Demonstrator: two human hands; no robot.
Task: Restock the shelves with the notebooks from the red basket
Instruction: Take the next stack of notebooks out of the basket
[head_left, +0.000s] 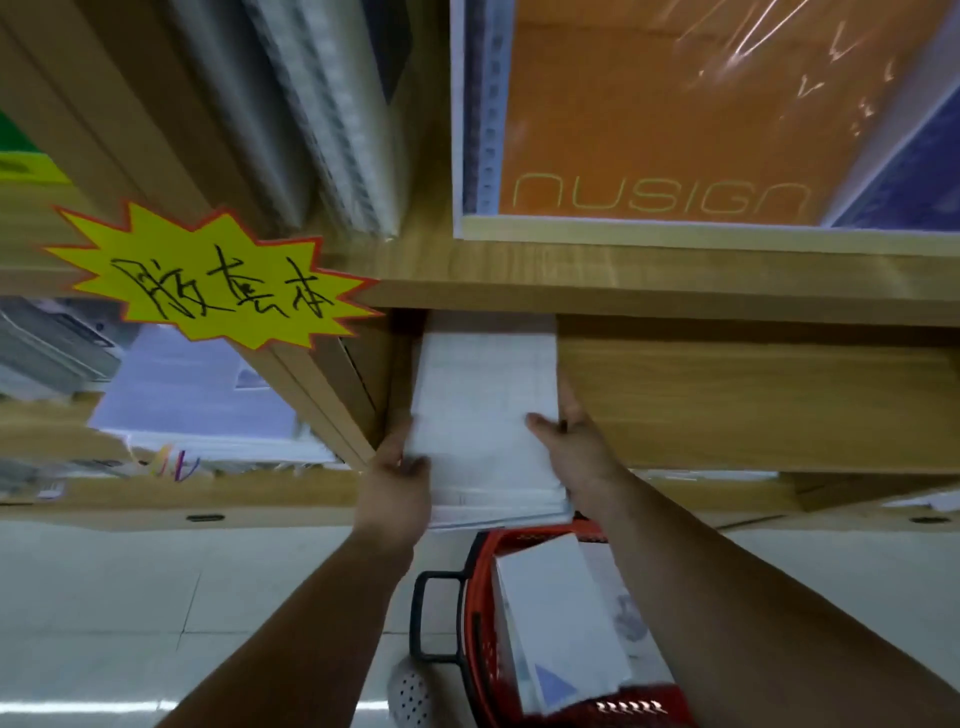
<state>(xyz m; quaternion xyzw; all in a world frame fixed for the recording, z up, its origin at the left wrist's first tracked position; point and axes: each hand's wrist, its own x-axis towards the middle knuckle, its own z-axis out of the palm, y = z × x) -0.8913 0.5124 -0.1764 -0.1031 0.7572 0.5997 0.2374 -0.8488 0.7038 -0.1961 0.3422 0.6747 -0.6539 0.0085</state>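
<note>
A stack of white notebooks (483, 415) lies partly inside a narrow slot of the wooden shelf (675, 296). My left hand (397, 483) grips the stack's near left corner, thumb on top. My right hand (571, 447) holds its right edge, thumb on the cover and fingers down the side. The stack's near end sticks out past the shelf front. Below on the floor stands the red basket (480, 613) with a black handle. White notebooks (561, 623) lie in it.
A yellow starburst price sign (208, 275) hangs from the shelf at left. An orange notebook display (675, 114) stands on the shelf above. Pale purple notebooks (197, 395) fill the left compartment. A wooden panel (753, 400) flanks the slot at right. Light floor tiles (130, 597) lie below.
</note>
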